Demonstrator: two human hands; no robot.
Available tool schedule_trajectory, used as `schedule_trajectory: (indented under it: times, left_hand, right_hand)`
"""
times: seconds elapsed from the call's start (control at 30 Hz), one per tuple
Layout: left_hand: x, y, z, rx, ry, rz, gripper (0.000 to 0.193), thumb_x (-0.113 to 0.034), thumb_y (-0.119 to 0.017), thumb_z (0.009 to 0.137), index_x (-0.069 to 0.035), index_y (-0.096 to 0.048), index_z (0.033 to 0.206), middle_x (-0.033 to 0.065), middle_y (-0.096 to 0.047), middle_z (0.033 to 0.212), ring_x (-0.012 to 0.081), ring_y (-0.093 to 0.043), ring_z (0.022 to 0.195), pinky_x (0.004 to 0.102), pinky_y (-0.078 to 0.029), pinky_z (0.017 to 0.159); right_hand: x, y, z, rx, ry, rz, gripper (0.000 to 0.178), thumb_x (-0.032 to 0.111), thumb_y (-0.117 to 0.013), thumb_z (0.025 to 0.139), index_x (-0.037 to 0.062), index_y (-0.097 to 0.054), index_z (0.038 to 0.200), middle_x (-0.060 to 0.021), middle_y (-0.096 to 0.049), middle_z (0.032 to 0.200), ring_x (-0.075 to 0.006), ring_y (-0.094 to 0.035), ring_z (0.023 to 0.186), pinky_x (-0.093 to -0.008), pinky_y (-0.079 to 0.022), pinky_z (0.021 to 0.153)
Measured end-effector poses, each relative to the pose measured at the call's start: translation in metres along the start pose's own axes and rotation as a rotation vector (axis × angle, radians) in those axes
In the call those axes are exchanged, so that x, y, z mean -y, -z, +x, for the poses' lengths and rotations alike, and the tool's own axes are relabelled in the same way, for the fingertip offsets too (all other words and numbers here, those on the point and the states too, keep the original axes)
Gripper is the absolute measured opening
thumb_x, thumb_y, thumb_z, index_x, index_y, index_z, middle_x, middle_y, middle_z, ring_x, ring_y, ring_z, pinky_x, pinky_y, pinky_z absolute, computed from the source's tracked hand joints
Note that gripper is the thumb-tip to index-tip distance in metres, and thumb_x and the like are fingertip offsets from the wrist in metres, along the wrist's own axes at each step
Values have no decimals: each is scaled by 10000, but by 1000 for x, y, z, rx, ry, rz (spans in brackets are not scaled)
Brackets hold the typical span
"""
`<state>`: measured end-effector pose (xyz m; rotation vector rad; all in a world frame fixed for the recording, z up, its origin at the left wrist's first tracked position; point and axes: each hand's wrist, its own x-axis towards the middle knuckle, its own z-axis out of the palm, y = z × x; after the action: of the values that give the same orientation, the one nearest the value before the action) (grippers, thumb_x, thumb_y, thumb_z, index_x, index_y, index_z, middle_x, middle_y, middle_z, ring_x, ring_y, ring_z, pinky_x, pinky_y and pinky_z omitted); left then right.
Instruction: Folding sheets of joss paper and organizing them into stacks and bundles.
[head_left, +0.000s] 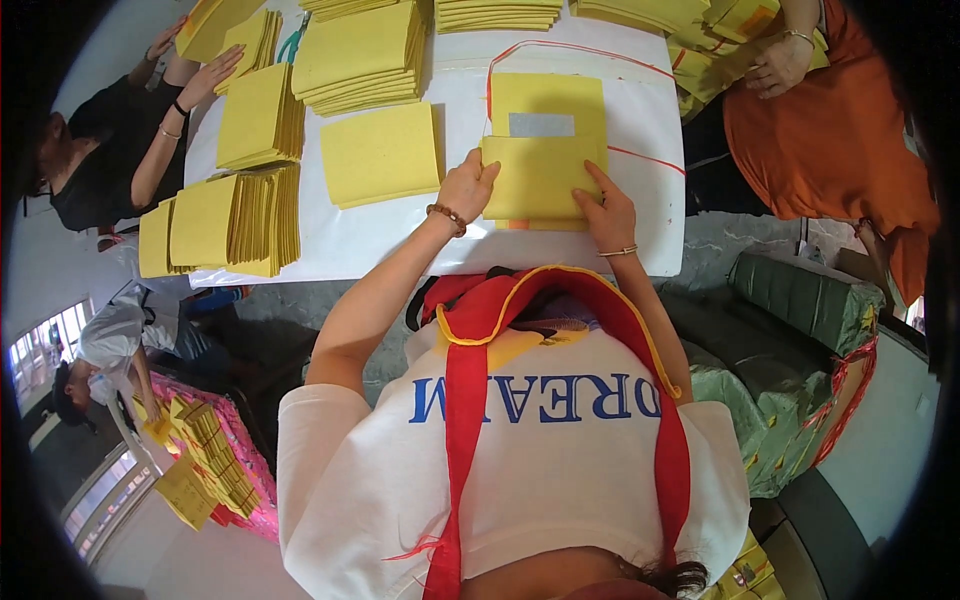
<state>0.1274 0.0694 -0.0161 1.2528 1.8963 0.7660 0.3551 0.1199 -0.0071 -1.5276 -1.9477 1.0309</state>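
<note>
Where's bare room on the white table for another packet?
Bare table shows between the near-left stacks, the flat yellow packet and the left forearm. Right of the held packet, a free strip is crossed by red cord. Yellow piles crowd the far edge.

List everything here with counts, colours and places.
Paper piece: at least one, yellow, between the hands
Low pile: one, yellow, left of it
Paper stacks: several, yellow, table's far and left edges
Table: one, white, ahead
String: count unclear, red, table's right
Tool: one, teal, far left
Wrapped bundles: several, green, right
Cover: one, pink, lower left
Co-workers: three, in black, orange, white; left, right, lower left
Apron: one, red, on wearer
Shirt: one, white, on wearer
Left hand: one, bare, paper's left
Right hand: one, bare, paper's right
</note>
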Motion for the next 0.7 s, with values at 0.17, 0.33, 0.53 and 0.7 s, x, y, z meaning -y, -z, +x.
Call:
schedule_trajectory:
  times: [0.17, 0.33, 0.53, 0.7]
  left_hand:
    - [-40, 18, -29, -19, 51, 53, 333, -299, -504, 881, -14, -498, 1052, 200, -602, 743, 395, -581, 720, 488, -435, 622]
    - [-67, -1, -33, -291, -638, 532, 373, -235, -584, 814, -92, -511, 1151, 118, -521, 1135, 283, -493, 1047, 425, -394, 834]
    - [-37, -41, -17, -135, -700, 543, 497, -295, -608, 791, -101, -480, 1232, 152, -408, 1287, 333, -370, 1180, 447, -318, 950]
    - [-31, -46, -14, -106, -673, 583, 520, -321, -607, 789, -118, -472, 1248, 141, -373, 1326, 333, -325, 1222, 471, -277, 980]
  right_hand:
    - [-5, -2, 0, -12, -32, 0, 478, 205, -655, 770, 108, -550, 1226, -149, -655, 996, -176, -634, 836, -282, -477, 736]
    - [-2, -3, -2, -24, -43, 35, 482, 189, -660, 762, 101, -551, 1223, -155, -647, 1026, -187, -636, 841, -276, -479, 737]
    - [-3, -5, -1, -26, 13, 20, 460, 261, -621, 770, 146, -553, 1210, -149, -610, 1079, -303, -614, 876, -355, -485, 733]
    - [19, -1, -16, -78, 158, -304, 530, 339, -588, 801, 134, -482, 1277, -100, -461, 1299, -275, -491, 1112, -491, -363, 894]
